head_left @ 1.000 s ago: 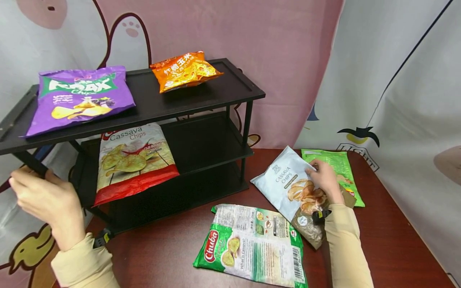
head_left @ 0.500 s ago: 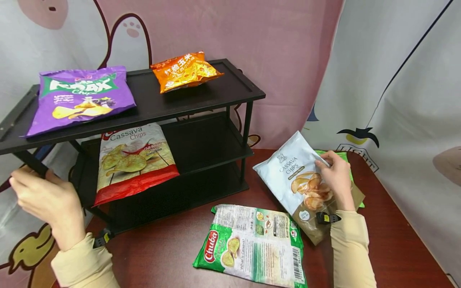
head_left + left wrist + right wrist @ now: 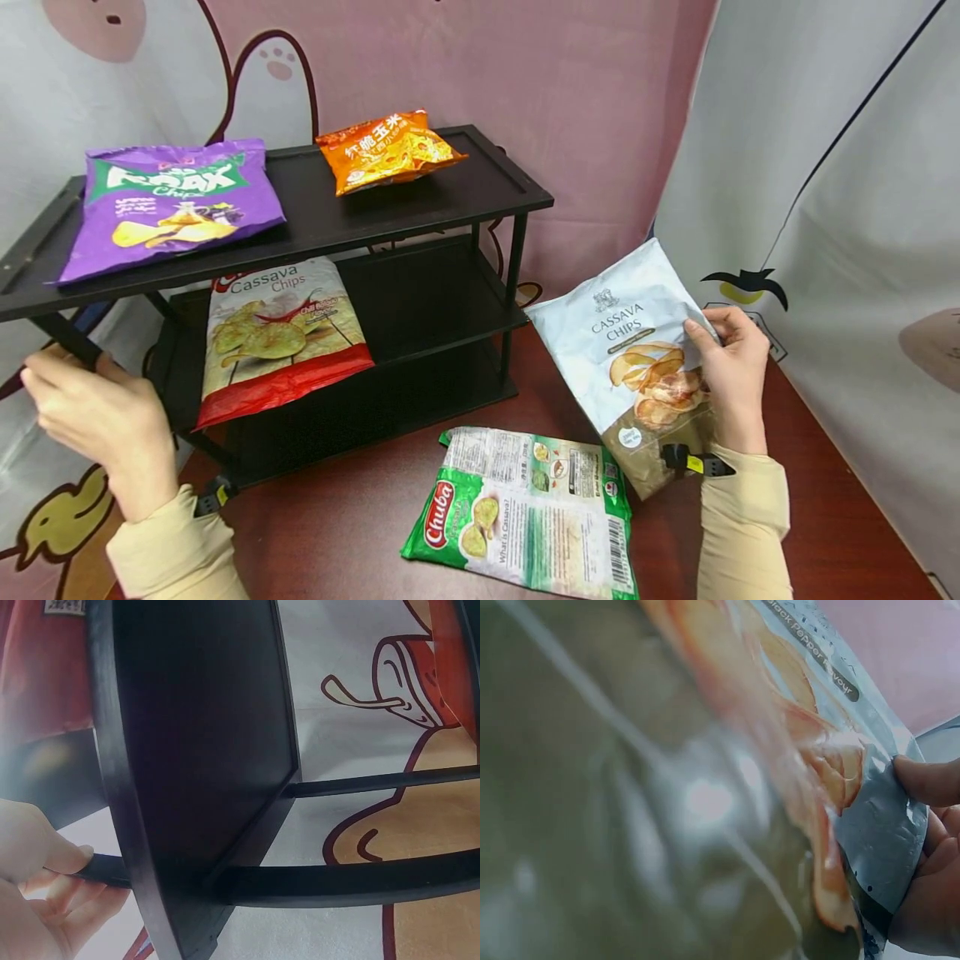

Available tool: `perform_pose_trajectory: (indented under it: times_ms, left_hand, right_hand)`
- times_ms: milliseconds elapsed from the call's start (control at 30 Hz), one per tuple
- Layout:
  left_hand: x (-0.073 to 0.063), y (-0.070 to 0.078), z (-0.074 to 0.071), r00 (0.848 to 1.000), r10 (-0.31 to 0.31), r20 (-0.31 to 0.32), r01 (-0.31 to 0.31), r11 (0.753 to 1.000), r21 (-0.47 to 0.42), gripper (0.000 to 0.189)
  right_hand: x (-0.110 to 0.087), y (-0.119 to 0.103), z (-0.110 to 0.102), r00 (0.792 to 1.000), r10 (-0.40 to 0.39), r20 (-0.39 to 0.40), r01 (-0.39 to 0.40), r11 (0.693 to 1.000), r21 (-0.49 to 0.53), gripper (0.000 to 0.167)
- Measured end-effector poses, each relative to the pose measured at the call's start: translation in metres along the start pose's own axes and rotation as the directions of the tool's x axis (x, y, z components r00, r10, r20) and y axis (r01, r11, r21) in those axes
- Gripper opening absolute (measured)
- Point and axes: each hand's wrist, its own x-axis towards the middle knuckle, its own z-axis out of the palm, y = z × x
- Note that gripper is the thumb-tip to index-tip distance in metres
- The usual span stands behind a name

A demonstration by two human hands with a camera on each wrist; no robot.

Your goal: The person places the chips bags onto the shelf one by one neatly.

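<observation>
My right hand (image 3: pixel 737 375) pinches the right edge of a pale blue and brown bag of cassava chips (image 3: pixel 600 354), thumb on its front. The bag is tilted and raised, its lower end over the corner of a green and white Chuba chip bag (image 3: pixel 528 517) lying on the table. In the right wrist view the thumb (image 3: pixel 930 780) presses on the bag's edge. At the far left, my left hand (image 3: pixel 105 417) grips a black post (image 3: pixel 109 870) of the shelf rack (image 3: pixel 420 292), thumb and fingers around it.
On the rack's top tier lie a purple chip bag (image 3: pixel 176 204) and a small orange snack bag (image 3: pixel 386 154). A red and cream cassava chip bag (image 3: pixel 281 333) leans on the middle tier. The brown table (image 3: pixel 337 533) extends beneath; a patterned curtain (image 3: pixel 585 100) hangs behind.
My right hand has lifted the pale blue chip bag up off the table, moving slightly right. The green bag behind it is now covered from view. The left hand stays put.
</observation>
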Motion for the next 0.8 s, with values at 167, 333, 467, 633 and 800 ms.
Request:
perform_pose_trajectory:
  times_ms: [167, 333, 467, 633, 800]
  left_hand:
    - [0.000, 0.000, 0.000, 1.000, 0.002, -0.002, -0.002, 1.000, -0.002, 0.038]
    - [0.000, -0.001, 0.000, 1.000, 0.000, 0.002, 0.000, 1.000, 0.002, 0.039]
    - [0.000, -0.001, 0.000, 1.000, -0.002, 0.002, 0.002, 1.000, 0.003, 0.039]
    - [0.000, -0.001, -0.001, 1.000, 0.004, 0.001, -0.004, 1.000, 0.000, 0.038]
    - [-0.001, 0.000, 0.000, 1.000, 0.001, 0.002, -0.001, 1.000, -0.003, 0.037]
  right_hand:
    - [-0.003, -0.009, -0.004, 1.000, 0.005, -0.008, -0.005, 0.997, 0.074, 0.009]
    - [-0.005, -0.014, -0.008, 0.999, 0.017, -0.031, -0.010, 0.977, 0.214, 0.012]
    - [-0.005, -0.017, -0.008, 0.999, 0.015, -0.043, 0.004, 0.909, 0.416, 0.012]
    - [-0.007, -0.024, -0.008, 0.998, -0.019, -0.064, 0.052, 0.823, 0.565, 0.012]
    - [-0.010, -0.032, -0.005, 0.996, -0.056, -0.066, 0.085, 0.751, 0.655, 0.013]
